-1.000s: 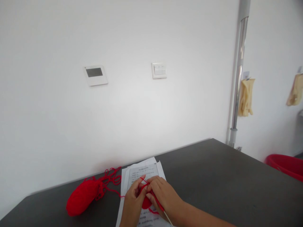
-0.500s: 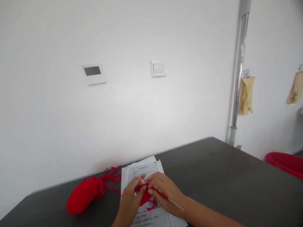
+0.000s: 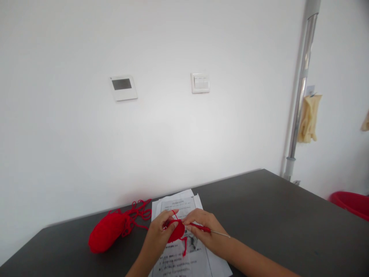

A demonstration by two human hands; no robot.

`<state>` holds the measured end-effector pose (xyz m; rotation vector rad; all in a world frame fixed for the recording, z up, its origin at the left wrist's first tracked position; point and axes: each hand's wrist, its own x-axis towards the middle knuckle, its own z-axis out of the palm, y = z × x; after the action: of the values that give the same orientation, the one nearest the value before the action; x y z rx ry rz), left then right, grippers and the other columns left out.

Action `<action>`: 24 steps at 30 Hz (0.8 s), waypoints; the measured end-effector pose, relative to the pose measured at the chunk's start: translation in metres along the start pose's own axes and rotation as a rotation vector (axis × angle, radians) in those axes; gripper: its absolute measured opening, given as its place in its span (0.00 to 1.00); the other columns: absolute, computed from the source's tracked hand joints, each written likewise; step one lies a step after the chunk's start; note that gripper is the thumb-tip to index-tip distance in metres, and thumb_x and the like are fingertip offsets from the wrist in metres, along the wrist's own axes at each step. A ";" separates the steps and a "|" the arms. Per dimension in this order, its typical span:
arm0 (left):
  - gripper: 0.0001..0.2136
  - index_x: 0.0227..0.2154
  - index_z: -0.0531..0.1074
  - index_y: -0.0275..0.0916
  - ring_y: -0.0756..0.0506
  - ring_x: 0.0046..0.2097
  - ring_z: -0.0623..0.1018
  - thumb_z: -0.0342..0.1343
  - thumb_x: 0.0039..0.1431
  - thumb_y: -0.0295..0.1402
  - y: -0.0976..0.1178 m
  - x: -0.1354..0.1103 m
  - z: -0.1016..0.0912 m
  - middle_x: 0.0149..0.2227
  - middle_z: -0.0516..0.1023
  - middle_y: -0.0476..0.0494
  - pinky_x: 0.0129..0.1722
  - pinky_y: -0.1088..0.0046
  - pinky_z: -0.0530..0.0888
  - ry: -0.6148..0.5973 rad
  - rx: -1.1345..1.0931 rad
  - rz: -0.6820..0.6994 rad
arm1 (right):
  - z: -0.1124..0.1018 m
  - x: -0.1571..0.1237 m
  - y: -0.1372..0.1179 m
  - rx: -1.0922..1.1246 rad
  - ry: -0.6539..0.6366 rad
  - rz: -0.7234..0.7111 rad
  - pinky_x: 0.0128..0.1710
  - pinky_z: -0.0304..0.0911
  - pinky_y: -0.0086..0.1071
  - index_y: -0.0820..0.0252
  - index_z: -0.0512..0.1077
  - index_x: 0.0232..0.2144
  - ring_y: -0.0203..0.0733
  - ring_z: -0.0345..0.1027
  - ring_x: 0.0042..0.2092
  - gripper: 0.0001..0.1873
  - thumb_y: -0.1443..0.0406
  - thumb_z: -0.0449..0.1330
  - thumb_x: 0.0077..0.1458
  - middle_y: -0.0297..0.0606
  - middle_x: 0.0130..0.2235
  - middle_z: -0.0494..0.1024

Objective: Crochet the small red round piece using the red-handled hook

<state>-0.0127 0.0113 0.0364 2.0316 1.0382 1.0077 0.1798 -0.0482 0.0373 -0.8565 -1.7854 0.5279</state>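
My left hand (image 3: 160, 231) pinches a small rounded piece of red crochet work (image 3: 177, 232), with a strand of yarn running up over the raised index finger. Between the thumb and fingers of my right hand (image 3: 206, 229) is a crochet hook (image 3: 205, 228) with a red grip and a thin metal shaft pointing back to the right. The hook's tip meets the crochet's upper right edge; the exact stitch is too small to make out. A short red yarn tail (image 3: 185, 246) hangs below the piece. To the left lies a red yarn skein (image 3: 106, 232), its loose loops trailing toward my left hand.
Printed paper sheets (image 3: 191, 265) lie under my hands on the dark table (image 3: 259, 215). A white wall stands behind, with a panel (image 3: 123, 87) and a switch (image 3: 200, 83). On the right are a metal pole (image 3: 301, 88), a hanging yellowish glove (image 3: 309, 118) and a red tub (image 3: 350, 204).
The whole view has shifted, so the wall fittings appear farther right. My right hand and the hook have drawn slightly away from my left hand, exposing more of the crochet piece and the paper.
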 end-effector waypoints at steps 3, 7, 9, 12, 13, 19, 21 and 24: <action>0.14 0.41 0.77 0.39 0.45 0.36 0.75 0.56 0.51 0.34 0.000 0.001 -0.003 0.34 0.77 0.43 0.39 0.70 0.71 -0.033 -0.009 -0.014 | 0.000 0.002 0.000 0.072 0.038 0.193 0.38 0.66 0.31 0.62 0.76 0.32 0.40 0.72 0.36 0.08 0.63 0.59 0.55 0.40 0.33 0.79; 0.15 0.41 0.77 0.39 0.44 0.37 0.75 0.56 0.50 0.33 0.000 0.003 -0.006 0.34 0.77 0.43 0.38 0.70 0.70 -0.078 -0.031 -0.048 | -0.004 0.004 0.000 0.098 0.017 0.240 0.33 0.65 0.29 0.63 0.76 0.31 0.39 0.72 0.33 0.09 0.64 0.59 0.55 0.40 0.31 0.79; 0.14 0.40 0.78 0.39 0.44 0.37 0.75 0.57 0.49 0.33 -0.001 0.004 -0.007 0.34 0.77 0.43 0.38 0.70 0.70 -0.095 -0.045 -0.053 | -0.008 0.004 -0.002 0.013 -0.062 0.107 0.38 0.66 0.30 0.63 0.76 0.34 0.39 0.72 0.36 0.09 0.65 0.57 0.56 0.41 0.34 0.79; 0.13 0.38 0.78 0.39 0.45 0.34 0.73 0.57 0.48 0.32 -0.001 0.005 -0.009 0.30 0.74 0.46 0.36 0.71 0.70 -0.113 -0.060 -0.066 | -0.015 0.005 -0.007 -0.099 -0.237 -0.114 0.46 0.63 0.33 0.62 0.75 0.40 0.40 0.70 0.44 0.11 0.67 0.54 0.58 0.43 0.40 0.79; 0.13 0.38 0.78 0.38 0.46 0.33 0.73 0.57 0.48 0.32 -0.001 0.005 -0.009 0.28 0.73 0.46 0.34 0.71 0.69 -0.119 -0.065 -0.075 | -0.016 0.005 -0.008 -0.098 -0.242 -0.119 0.46 0.63 0.32 0.62 0.75 0.40 0.40 0.70 0.44 0.11 0.67 0.54 0.58 0.43 0.40 0.79; 0.12 0.36 0.79 0.38 0.46 0.32 0.72 0.58 0.48 0.35 0.003 0.005 -0.013 0.27 0.72 0.47 0.34 0.72 0.68 -0.132 -0.072 -0.066 | -0.010 0.007 -0.003 0.129 -0.027 0.259 0.31 0.63 0.27 0.63 0.78 0.30 0.36 0.69 0.30 0.10 0.62 0.60 0.53 0.38 0.28 0.78; 0.11 0.34 0.79 0.39 0.46 0.32 0.72 0.58 0.48 0.35 0.004 0.005 -0.013 0.27 0.73 0.46 0.34 0.72 0.68 -0.130 -0.064 -0.059 | -0.008 0.008 0.000 0.228 -0.001 0.352 0.27 0.60 0.26 0.64 0.78 0.28 0.34 0.66 0.26 0.11 0.60 0.63 0.50 0.35 0.24 0.76; 0.11 0.32 0.79 0.38 0.46 0.32 0.71 0.60 0.46 0.37 0.005 0.005 -0.012 0.27 0.73 0.47 0.33 0.72 0.67 -0.124 -0.120 -0.105 | -0.007 0.010 0.003 0.388 0.017 0.421 0.28 0.60 0.27 0.65 0.77 0.26 0.33 0.66 0.26 0.13 0.58 0.66 0.46 0.34 0.23 0.75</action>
<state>-0.0187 0.0154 0.0484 1.8973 0.9844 0.8582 0.1856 -0.0386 0.0440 -0.9550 -1.4190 1.0961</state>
